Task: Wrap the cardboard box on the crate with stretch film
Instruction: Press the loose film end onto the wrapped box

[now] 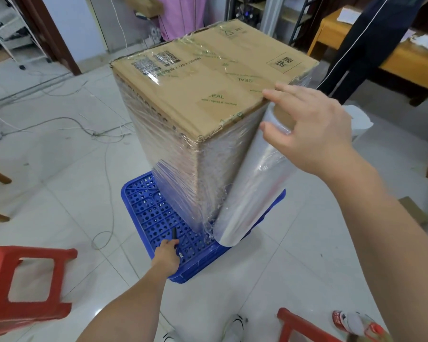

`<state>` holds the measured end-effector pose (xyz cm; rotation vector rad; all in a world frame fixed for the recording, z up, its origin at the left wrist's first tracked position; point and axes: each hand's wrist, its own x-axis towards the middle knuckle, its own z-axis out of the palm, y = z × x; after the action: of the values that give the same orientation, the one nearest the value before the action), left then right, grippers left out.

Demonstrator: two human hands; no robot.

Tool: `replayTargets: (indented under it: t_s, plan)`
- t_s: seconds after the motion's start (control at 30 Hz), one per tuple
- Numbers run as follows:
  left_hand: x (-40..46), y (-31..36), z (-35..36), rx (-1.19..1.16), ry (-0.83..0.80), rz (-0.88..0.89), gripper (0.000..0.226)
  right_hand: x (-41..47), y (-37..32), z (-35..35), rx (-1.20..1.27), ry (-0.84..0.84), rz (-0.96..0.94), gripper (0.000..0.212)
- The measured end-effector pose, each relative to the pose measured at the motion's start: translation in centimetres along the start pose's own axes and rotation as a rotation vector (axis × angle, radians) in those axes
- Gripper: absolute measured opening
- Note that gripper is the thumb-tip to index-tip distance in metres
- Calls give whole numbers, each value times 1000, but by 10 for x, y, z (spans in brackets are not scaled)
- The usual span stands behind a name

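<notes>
On a white tiled floor, a film-wrapped cardboard box (203,99) stands on a blue crate (158,213); the right hand (307,129) grips the stretch film roll (252,183), the left hand (167,253) grasps a dark tool (174,236), and slack could loosen the film.

Reading on box (208,77) top, all seen upside down: green "SEAL" on tape (216,99) three times, small line under nearest one looking like "reject if broken", not fully legible. Black dimension print beside two QR-type codes (156,61), showing roughly "…30 x 120 x 230mm", first digits blurred under film glare. Stamp (284,63) near far right corner framing two Chinese characters, likely "快递". Recycling-type triangle (229,33) at far edge, its caption unreadable. Box side print smeared under film, unreadable.
</notes>
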<state>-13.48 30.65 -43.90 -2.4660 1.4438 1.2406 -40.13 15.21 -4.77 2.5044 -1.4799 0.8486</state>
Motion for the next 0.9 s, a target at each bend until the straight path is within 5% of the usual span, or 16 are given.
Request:
replayTargets:
  t_s: [0.13, 0.3, 0.5, 0.7, 0.9]
  plan:
    - [-10, 5, -4, 311, -66, 64, 66, 0, 2, 1, -7, -19, 1, 56]
    - [-25, 6, -23, 241, -48, 104, 59, 0, 0, 1, -2, -44, 6, 57]
    - [-80, 54, -107, -194, 377, 306, 34, 2, -4, -14, 39, -171, 97, 58]
    - [-167, 120, -220, -252, 784, 647, 3, 4, -4, -23, 106, -290, 120, 63]
    - [-234, 185, -285, -166, 1090, 954, 16, -1, 3, -33, 242, -335, 142, 62]
